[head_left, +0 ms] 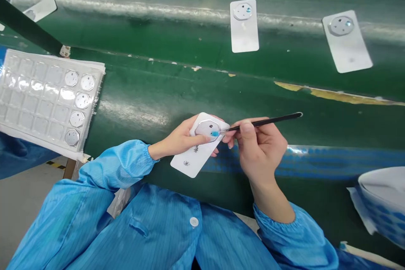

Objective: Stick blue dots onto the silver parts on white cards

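Note:
My left hand [190, 135] grips a white rounded rectangular panel [202, 158], with the thumb across its front and the fingers behind. An octagonal silver plate [204, 127] with small holes sits at the panel's upper end. On that plate is a small blue film piece [214, 134]. My right hand [261, 143] pinches black tweezers [278, 119], their thin tip at the blue piece; whether the tip grips it is too small to tell. The right fingertips are close to the panel's right edge.
To the left lies a clear compartment tray [41, 97] holding several silver octagonal plates [76, 119]. Similar white panels [245, 36] [349, 50] rest on the green surface beyond. A green bar [28, 25] slants at upper left. A roll of film [384, 202] stands at right.

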